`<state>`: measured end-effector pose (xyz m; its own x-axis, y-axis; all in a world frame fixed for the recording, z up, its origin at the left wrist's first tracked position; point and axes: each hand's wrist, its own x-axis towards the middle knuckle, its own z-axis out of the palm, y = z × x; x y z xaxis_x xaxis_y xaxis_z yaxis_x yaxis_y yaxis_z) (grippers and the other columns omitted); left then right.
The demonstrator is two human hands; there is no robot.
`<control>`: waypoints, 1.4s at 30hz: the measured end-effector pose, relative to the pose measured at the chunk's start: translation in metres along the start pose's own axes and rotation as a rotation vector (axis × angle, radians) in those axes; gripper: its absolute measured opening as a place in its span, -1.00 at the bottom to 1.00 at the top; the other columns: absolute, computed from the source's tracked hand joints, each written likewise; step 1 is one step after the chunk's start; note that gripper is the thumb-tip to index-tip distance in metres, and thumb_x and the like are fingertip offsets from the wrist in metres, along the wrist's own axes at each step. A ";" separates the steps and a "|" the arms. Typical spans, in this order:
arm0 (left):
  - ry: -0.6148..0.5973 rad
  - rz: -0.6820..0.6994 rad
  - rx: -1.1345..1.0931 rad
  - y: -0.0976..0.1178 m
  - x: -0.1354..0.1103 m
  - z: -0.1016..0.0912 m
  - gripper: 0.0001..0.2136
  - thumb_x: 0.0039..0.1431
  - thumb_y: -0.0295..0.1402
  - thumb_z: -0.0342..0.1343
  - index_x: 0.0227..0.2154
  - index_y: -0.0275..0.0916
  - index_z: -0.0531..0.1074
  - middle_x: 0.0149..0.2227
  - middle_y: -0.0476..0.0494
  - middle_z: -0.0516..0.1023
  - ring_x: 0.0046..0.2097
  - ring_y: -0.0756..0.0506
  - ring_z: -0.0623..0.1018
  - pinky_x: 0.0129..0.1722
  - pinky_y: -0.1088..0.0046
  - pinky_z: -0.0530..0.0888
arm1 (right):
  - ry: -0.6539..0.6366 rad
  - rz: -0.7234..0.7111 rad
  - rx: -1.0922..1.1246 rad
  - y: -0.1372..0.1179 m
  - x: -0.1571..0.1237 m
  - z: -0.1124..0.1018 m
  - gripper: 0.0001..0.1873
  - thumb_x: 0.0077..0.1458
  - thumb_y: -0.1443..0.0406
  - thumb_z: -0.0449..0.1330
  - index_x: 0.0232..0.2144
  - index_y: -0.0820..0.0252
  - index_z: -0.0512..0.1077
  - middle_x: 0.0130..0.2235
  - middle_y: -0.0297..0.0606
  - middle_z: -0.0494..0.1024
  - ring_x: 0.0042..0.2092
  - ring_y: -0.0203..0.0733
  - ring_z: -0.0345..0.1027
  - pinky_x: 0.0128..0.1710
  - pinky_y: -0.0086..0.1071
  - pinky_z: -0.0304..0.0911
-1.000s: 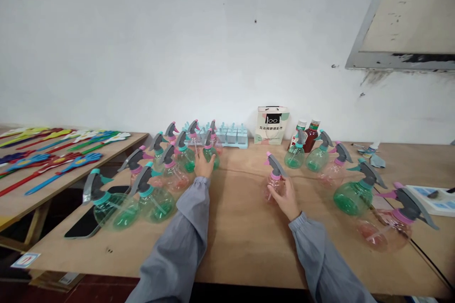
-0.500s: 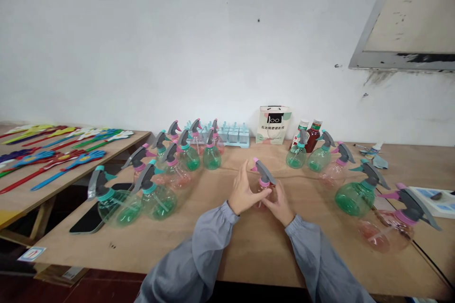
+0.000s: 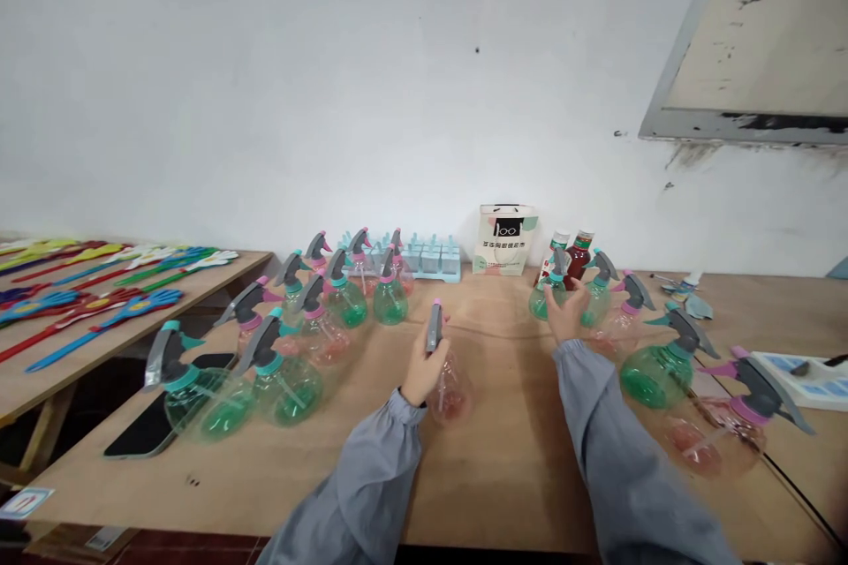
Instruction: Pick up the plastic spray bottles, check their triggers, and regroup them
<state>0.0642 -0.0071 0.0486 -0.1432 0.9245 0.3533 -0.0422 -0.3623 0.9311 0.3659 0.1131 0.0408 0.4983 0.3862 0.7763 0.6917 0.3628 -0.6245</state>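
Observation:
My left hand (image 3: pixel 426 364) is wrapped around the neck of a pink spray bottle (image 3: pixel 453 393) near the middle of the table. That bottle has a grey trigger head with a pink nozzle, and a little pink liquid inside. Further right, my right hand (image 3: pixel 568 311) is stretched out with thumb and fingers apart. It is right beside a green spray bottle (image 3: pixel 538 304) in the back of the right-hand group; whether it touches the bottle I cannot tell. Close to that hand are another green spray bottle (image 3: pixel 598 300) and a pink spray bottle (image 3: pixel 619 325).
Several green and pink spray bottles (image 3: pixel 288 388) stand on the left beside a black phone (image 3: pixel 142 424). Along the wall are light-blue ice-pop moulds (image 3: pixel 432 261), a paper bag (image 3: pixel 502 260) and red sauce bottles (image 3: pixel 580 252). Colourful hand-shaped paddles (image 3: pixel 106 331) cover another table.
Both hands were around the pink spray bottle. My right hand has let go and reached forward right to a green spray bottle. My left hand has shifted the pink one left and turned it.

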 end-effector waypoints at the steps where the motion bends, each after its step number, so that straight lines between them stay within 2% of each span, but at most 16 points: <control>1: 0.016 -0.013 -0.018 0.000 0.001 -0.002 -0.52 0.00 -0.31 0.17 0.05 -0.19 0.48 0.03 -0.20 0.59 0.12 -0.20 0.53 0.19 0.20 0.38 | -0.020 -0.006 -0.017 0.007 0.008 0.007 -0.27 -0.01 -0.11 0.24 0.05 0.24 0.24 0.06 0.08 0.34 0.14 0.20 0.22 0.17 0.20 0.11; 5: 0.066 -0.104 -0.092 0.002 0.003 -0.007 -0.57 -0.02 -0.26 0.22 -0.02 -0.18 0.53 0.02 -0.20 0.61 0.16 -0.21 0.51 0.13 0.25 0.43 | -0.112 0.028 -0.052 0.025 0.022 0.026 -0.23 -0.08 -0.09 0.30 0.00 0.30 0.22 0.02 0.22 0.37 0.13 0.26 0.23 0.14 0.16 0.11; 9: 0.039 -0.291 -0.252 0.011 0.006 -0.012 -0.53 -0.07 -0.16 0.32 -0.06 -0.21 0.54 -0.06 -0.24 0.65 0.11 -0.22 0.56 -0.01 0.31 0.51 | -0.182 0.037 -0.057 0.028 0.012 0.024 -0.36 0.01 -0.09 0.21 -0.07 0.27 0.25 -0.06 0.18 0.40 0.09 0.24 0.28 0.10 0.14 0.14; 13: -0.081 -0.387 -0.409 0.021 0.018 -0.019 -0.50 -0.09 -0.15 0.33 -0.05 -0.25 0.53 -0.14 -0.26 0.68 -0.05 -0.20 0.65 -0.16 0.37 0.56 | -0.273 -0.040 -0.019 0.014 -0.023 0.003 -0.36 0.01 -0.14 0.18 -0.04 0.20 0.28 -0.07 -0.01 0.43 0.07 0.18 0.33 0.09 0.17 0.22; 18: -0.294 -0.446 -0.442 0.031 0.041 -0.026 -0.45 -0.13 -0.35 0.29 0.03 -0.24 0.49 -0.05 -0.25 0.66 -0.07 -0.16 0.65 -0.36 0.54 0.49 | -0.457 -0.125 0.068 -0.018 -0.083 -0.038 -0.45 0.14 -0.05 0.18 0.04 0.15 0.30 -0.05 -0.04 0.49 0.03 0.09 0.40 0.06 0.06 0.33; 22: -0.486 -0.444 -0.460 0.032 0.055 -0.016 -0.46 -0.17 -0.45 0.22 0.00 -0.24 0.49 -0.02 -0.26 0.64 -0.04 -0.19 0.64 -0.43 0.57 0.42 | -0.540 -0.155 0.128 -0.036 -0.110 -0.062 -0.57 0.15 0.00 0.20 -0.05 0.12 0.38 -0.12 -0.05 0.53 -0.05 0.10 0.44 -0.03 0.02 0.39; 24: -0.530 -0.451 -0.468 0.030 0.058 -0.007 -0.49 -0.22 -0.46 0.19 -0.06 -0.27 0.51 -0.05 -0.27 0.65 -0.05 -0.20 0.64 -0.44 0.57 0.40 | -0.554 -0.161 0.128 -0.040 -0.114 -0.068 -0.62 0.14 0.01 0.21 -0.11 0.11 0.41 -0.18 -0.05 0.53 -0.10 0.11 0.45 -0.07 0.03 0.40; 27: -0.489 -0.471 -0.500 0.027 0.057 0.006 -0.57 -0.32 -0.47 0.11 -0.24 -0.29 0.53 -0.17 -0.25 0.67 -0.15 -0.18 0.64 -0.49 0.56 0.36 | -0.566 -0.158 0.124 -0.040 -0.114 -0.072 -0.61 0.13 0.03 0.22 -0.07 0.09 0.42 -0.19 -0.07 0.52 -0.11 0.11 0.44 -0.07 0.04 0.39; 31: -0.398 -0.492 -0.504 0.030 0.051 0.015 -0.77 -0.38 -0.46 0.04 -0.50 -0.28 0.43 -0.42 -0.12 0.60 -0.46 0.00 0.50 -0.56 0.59 0.33 | -0.557 -0.185 0.119 -0.037 -0.113 -0.073 -0.59 0.12 0.06 0.23 -0.03 0.08 0.41 -0.15 -0.06 0.53 -0.07 0.12 0.43 -0.05 0.05 0.38; 34: -0.418 -0.523 -0.468 0.035 0.048 0.015 -0.79 -0.37 -0.48 0.05 -0.51 -0.30 0.43 -0.50 -0.06 0.54 -0.58 0.08 0.35 -0.61 0.61 0.25 | -0.548 -0.210 0.109 -0.036 -0.114 -0.072 -0.56 0.13 0.06 0.22 0.01 0.11 0.39 -0.12 -0.02 0.54 -0.06 0.14 0.44 -0.06 0.05 0.40; 37: -0.472 -0.516 -0.436 0.038 0.045 0.014 -0.75 -0.36 -0.49 0.08 -0.47 -0.31 0.46 -0.48 -0.07 0.56 -0.60 0.11 0.30 -0.64 0.62 0.20 | -0.539 -0.224 0.103 -0.035 -0.115 -0.071 -0.53 0.14 0.06 0.21 0.05 0.12 0.37 -0.09 -0.01 0.54 -0.03 0.15 0.44 -0.04 0.08 0.39; 42: -0.482 -0.573 -0.386 0.039 0.044 0.015 -0.82 -0.40 -0.47 0.05 -0.56 -0.30 0.42 -0.56 -0.08 0.51 -0.62 0.10 0.30 -0.68 0.62 0.17 | -0.529 -0.238 0.107 -0.034 -0.117 -0.069 -0.53 0.13 0.08 0.22 0.07 0.08 0.38 -0.06 -0.03 0.53 0.01 0.14 0.43 0.01 0.07 0.37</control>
<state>0.0713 0.0218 0.1017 0.4376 0.8954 -0.0827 -0.3277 0.2445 0.9126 0.3201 -0.0029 -0.0222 -0.0115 0.6443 0.7647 0.6820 0.5643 -0.4652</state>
